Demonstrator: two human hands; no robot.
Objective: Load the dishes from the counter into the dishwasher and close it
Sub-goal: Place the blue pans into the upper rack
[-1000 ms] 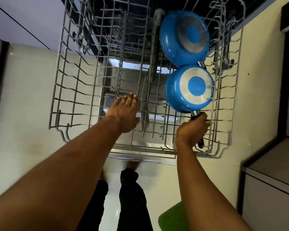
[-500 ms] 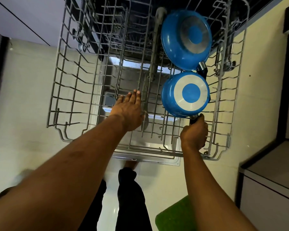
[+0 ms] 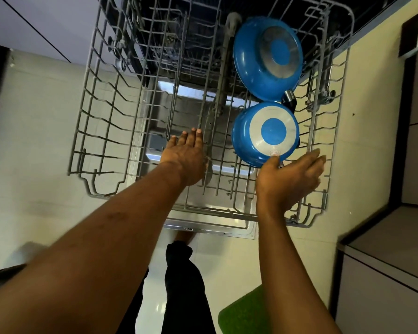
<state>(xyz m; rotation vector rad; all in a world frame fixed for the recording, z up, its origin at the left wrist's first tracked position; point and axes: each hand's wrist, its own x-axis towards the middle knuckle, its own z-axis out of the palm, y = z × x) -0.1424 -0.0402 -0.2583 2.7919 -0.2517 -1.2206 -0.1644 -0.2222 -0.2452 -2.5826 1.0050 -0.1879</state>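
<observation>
Two blue pans sit bottom-up in the right half of the pulled-out wire rack (image 3: 101,131). The nearer pan (image 3: 266,135) shows a silver ring around a blue centre and leans among the tines. The farther pan (image 3: 267,57) lies just behind it, tilted, and its black handle (image 3: 291,100) points down to the nearer pan's far rim. The two pans are touching or almost touching; I cannot tell which.

The right hand (image 3: 290,179) is spread open just in front of the nearer pan, fingers stretched out to the right and gripping nothing. Its thumb tip is at the pan's near rim, and contact there cannot be made out. The left hand (image 3: 186,157) lies flat with straight fingers together over the middle tines of the rack, to the left of the nearer pan, and holds nothing.

The rest of the rack is bare wire. Beneath it the open steel dishwasher door (image 3: 210,227) shows, and a grey spray tube (image 3: 223,68) runs back into the dark tub. On the pale floor (image 3: 34,141) stand the person's dark trouser legs (image 3: 186,285), with a green mat (image 3: 241,314) to their right. A grey cabinet (image 3: 384,285) stands at the right edge.
</observation>
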